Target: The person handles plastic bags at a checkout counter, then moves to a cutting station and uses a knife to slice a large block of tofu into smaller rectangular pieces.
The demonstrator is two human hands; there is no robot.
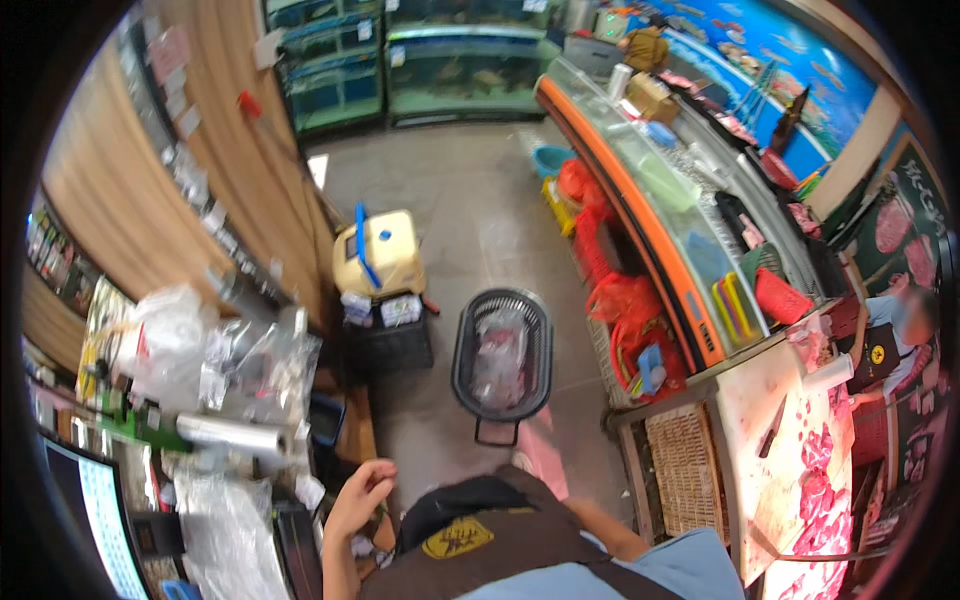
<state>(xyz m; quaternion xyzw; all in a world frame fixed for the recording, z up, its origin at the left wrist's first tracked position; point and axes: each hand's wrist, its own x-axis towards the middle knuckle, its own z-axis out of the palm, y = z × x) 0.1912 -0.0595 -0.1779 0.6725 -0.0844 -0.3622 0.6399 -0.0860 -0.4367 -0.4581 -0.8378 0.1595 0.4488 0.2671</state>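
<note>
My left hand (pixel 365 491) is raised at my left side, its fingers loosely bent and nothing seen in it. Only the right forearm (pixel 609 526) shows; my right hand is out of sight beyond the dark apron (pixel 510 541) I wear. In front of me a dark plastic shopping basket (pixel 546 352) stands on the tiled floor, its handle (pixel 496 444) pointing toward me. Clear plastic bags (pixel 501 360) with reddish contents, too blurred to name, lie inside the basket. Closest to my left hand is a counter holding a sheet of clear plastic (pixel 225 525).
Left, a roll of plastic film (pixel 232 435) and a screen (pixel 97 517). A cream plastic box (pixel 390 259) sits on a black crate (pixel 390 349). Right, an orange-edged display case (pixel 630 217) and a board with a knife (pixel 772 427) and cut meat (pixel 817 487); a person (pixel 885 349) stands behind. Fish tanks (pixel 465 75) line the back.
</note>
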